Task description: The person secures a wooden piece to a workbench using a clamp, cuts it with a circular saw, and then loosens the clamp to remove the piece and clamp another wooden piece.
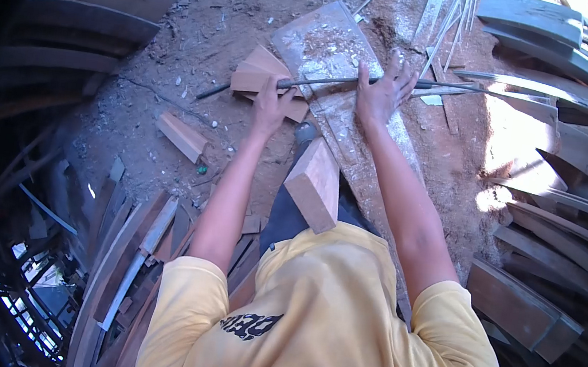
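Note:
A long thin dark rod [328, 81] lies crosswise in front of me, over a dusty board [340, 50]. My left hand [272, 107] is closed around the rod near its left part, beside a fan of reddish wood pieces [257, 69]. Further right, my right hand [384, 95] has its fingers spread, with the rod passing by the thumb and palm; the contact there is hard to make out. A thick wooden block [314, 186] stands tilted between my legs, against the yellow shirt.
Stacked curved boards [558, 245] fill the right side, and more curved boards [96, 5] are at the upper left. Long wood strips [120, 257] lie at the lower left. A small wood block [182, 137] rests on the dirt floor, and thin strips [451, 27] are at the top.

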`<action>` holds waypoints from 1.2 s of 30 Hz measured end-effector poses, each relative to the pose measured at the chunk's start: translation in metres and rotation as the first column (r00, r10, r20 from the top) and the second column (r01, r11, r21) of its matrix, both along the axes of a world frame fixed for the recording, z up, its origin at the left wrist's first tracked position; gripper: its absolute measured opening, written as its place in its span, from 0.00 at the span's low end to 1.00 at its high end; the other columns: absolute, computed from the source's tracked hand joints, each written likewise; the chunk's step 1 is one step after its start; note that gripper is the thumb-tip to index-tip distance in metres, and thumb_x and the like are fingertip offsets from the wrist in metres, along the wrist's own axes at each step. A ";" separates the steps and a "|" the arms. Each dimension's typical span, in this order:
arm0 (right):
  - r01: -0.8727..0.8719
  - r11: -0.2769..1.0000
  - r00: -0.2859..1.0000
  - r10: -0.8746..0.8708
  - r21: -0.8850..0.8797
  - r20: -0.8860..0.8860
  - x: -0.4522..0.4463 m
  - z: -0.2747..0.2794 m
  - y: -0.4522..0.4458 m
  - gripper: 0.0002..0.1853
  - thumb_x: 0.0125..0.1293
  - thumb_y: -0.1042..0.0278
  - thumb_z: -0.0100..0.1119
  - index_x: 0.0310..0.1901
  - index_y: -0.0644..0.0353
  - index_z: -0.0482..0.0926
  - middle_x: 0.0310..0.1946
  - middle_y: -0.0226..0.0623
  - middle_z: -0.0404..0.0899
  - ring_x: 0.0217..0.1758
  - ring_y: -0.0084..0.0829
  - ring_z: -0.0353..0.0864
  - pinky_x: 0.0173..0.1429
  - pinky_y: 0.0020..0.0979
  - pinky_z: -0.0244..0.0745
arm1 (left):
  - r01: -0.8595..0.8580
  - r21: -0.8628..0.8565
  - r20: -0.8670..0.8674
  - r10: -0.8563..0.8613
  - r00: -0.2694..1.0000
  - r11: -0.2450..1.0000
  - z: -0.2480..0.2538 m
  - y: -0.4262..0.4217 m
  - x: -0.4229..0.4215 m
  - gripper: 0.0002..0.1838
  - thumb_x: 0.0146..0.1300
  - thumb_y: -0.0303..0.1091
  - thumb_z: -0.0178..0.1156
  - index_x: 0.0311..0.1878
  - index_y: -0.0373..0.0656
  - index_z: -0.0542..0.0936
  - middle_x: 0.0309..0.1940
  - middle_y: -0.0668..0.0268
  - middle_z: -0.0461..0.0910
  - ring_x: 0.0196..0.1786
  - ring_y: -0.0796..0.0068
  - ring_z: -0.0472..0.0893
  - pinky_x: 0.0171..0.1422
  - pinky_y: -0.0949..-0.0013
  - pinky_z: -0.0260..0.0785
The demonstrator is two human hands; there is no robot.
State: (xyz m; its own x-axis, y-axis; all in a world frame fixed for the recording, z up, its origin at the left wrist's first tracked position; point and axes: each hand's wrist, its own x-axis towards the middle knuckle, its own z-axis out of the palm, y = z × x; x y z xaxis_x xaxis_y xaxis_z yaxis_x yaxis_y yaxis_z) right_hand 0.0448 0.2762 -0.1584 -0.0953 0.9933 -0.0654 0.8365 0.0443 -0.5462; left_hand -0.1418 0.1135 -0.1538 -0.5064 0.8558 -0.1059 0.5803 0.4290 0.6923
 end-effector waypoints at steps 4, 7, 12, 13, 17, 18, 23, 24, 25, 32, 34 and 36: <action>0.296 0.946 0.931 -0.316 -0.132 -0.180 0.049 -0.019 0.031 0.46 0.74 0.34 0.51 0.77 0.67 0.56 0.77 0.56 0.58 0.82 0.53 0.52 0.81 0.50 0.53 | -0.034 -0.008 -0.002 0.034 0.999 0.999 -0.017 -0.002 -0.011 0.16 0.72 0.42 0.66 0.50 0.40 0.77 0.40 0.51 0.85 0.45 0.45 0.86 0.46 0.50 0.74; 0.246 0.910 0.880 -0.354 -0.335 -0.316 0.080 -0.045 0.049 0.45 0.73 0.30 0.53 0.69 0.72 0.68 0.68 0.57 0.70 0.73 0.49 0.67 0.75 0.45 0.62 | -0.013 -0.004 0.082 0.013 0.997 1.000 -0.018 -0.008 -0.013 0.17 0.72 0.45 0.66 0.50 0.41 0.78 0.35 0.51 0.85 0.42 0.46 0.86 0.43 0.51 0.75; -0.230 0.879 0.817 -0.058 -0.417 -0.574 0.087 -0.084 0.074 0.38 0.74 0.32 0.56 0.51 0.73 0.81 0.48 0.49 0.82 0.52 0.38 0.78 0.61 0.38 0.71 | -0.018 -0.061 0.073 0.022 0.997 0.998 -0.019 -0.011 -0.009 0.24 0.73 0.54 0.63 0.52 0.39 0.79 0.34 0.50 0.85 0.40 0.48 0.87 0.42 0.56 0.75; -0.281 0.818 0.822 -0.066 -0.502 -0.566 0.082 -0.073 0.079 0.34 0.75 0.36 0.58 0.51 0.70 0.81 0.42 0.40 0.83 0.43 0.30 0.78 0.50 0.34 0.73 | -0.056 -0.118 0.135 0.072 0.988 0.991 -0.014 -0.012 -0.005 0.26 0.73 0.55 0.62 0.54 0.38 0.79 0.36 0.49 0.85 0.42 0.48 0.87 0.46 0.56 0.75; -0.304 0.868 0.775 -0.013 -0.392 -0.631 0.064 -0.058 0.076 0.28 0.74 0.42 0.63 0.53 0.65 0.80 0.37 0.33 0.81 0.40 0.25 0.76 0.47 0.30 0.72 | -0.147 -0.071 0.249 0.160 0.955 0.987 -0.027 -0.031 0.009 0.28 0.74 0.55 0.61 0.60 0.37 0.77 0.44 0.51 0.85 0.48 0.54 0.86 0.53 0.57 0.75; -0.307 0.879 0.767 0.003 -0.364 -0.641 0.062 -0.051 0.075 0.28 0.74 0.43 0.64 0.54 0.65 0.80 0.39 0.34 0.82 0.43 0.26 0.77 0.50 0.30 0.72 | -0.165 -0.037 0.315 0.168 0.934 0.986 -0.034 -0.037 0.013 0.30 0.75 0.56 0.60 0.63 0.37 0.75 0.46 0.53 0.85 0.47 0.60 0.86 0.54 0.58 0.76; -0.366 0.850 0.773 0.051 -0.380 -0.632 0.057 -0.040 0.074 0.29 0.71 0.45 0.68 0.56 0.67 0.81 0.49 0.40 0.84 0.53 0.31 0.78 0.62 0.33 0.70 | -0.293 -0.085 0.488 0.296 0.821 0.952 -0.046 -0.061 0.032 0.26 0.77 0.52 0.59 0.62 0.38 0.76 0.46 0.65 0.81 0.51 0.71 0.81 0.60 0.64 0.73; -0.354 0.832 0.759 -0.011 -0.427 -0.651 0.055 -0.034 0.072 0.28 0.71 0.46 0.68 0.55 0.68 0.82 0.49 0.39 0.84 0.53 0.30 0.77 0.63 0.33 0.69 | -0.310 -0.076 0.476 0.307 0.824 0.948 -0.051 -0.064 0.036 0.27 0.77 0.54 0.58 0.63 0.39 0.75 0.48 0.58 0.82 0.53 0.64 0.82 0.61 0.61 0.73; -0.348 0.849 0.734 -0.018 -0.399 -0.679 0.052 -0.033 0.070 0.28 0.71 0.46 0.68 0.55 0.69 0.82 0.49 0.38 0.83 0.53 0.29 0.77 0.63 0.32 0.68 | -0.326 -0.068 0.463 0.319 0.827 0.943 -0.052 -0.064 0.038 0.28 0.77 0.56 0.57 0.63 0.39 0.74 0.49 0.50 0.84 0.55 0.58 0.83 0.62 0.58 0.72; -0.339 0.779 0.794 -0.065 -0.528 -0.605 0.051 -0.058 0.086 0.27 0.70 0.48 0.70 0.55 0.68 0.82 0.50 0.35 0.82 0.54 0.27 0.74 0.64 0.30 0.65 | -0.463 -0.045 0.334 0.450 0.828 0.885 -0.054 -0.054 0.064 0.37 0.77 0.63 0.49 0.68 0.35 0.68 0.52 0.38 0.82 0.59 0.36 0.80 0.61 0.49 0.73; -0.333 0.760 0.694 -0.203 -0.558 -0.690 0.051 -0.059 0.084 0.24 0.70 0.50 0.70 0.53 0.64 0.83 0.46 0.31 0.82 0.49 0.23 0.75 0.58 0.27 0.68 | -0.476 0.033 0.255 0.453 0.854 0.879 -0.050 -0.053 0.073 0.36 0.79 0.61 0.47 0.67 0.31 0.68 0.45 0.36 0.83 0.51 0.32 0.82 0.52 0.45 0.75; -0.373 0.740 0.643 -0.230 -0.560 -0.731 0.053 -0.063 0.086 0.22 0.70 0.51 0.71 0.51 0.63 0.83 0.44 0.29 0.81 0.45 0.21 0.75 0.53 0.25 0.68 | -0.452 0.087 0.215 0.426 0.879 0.888 -0.042 -0.054 0.080 0.36 0.79 0.60 0.47 0.67 0.31 0.68 0.44 0.37 0.83 0.50 0.33 0.82 0.51 0.45 0.75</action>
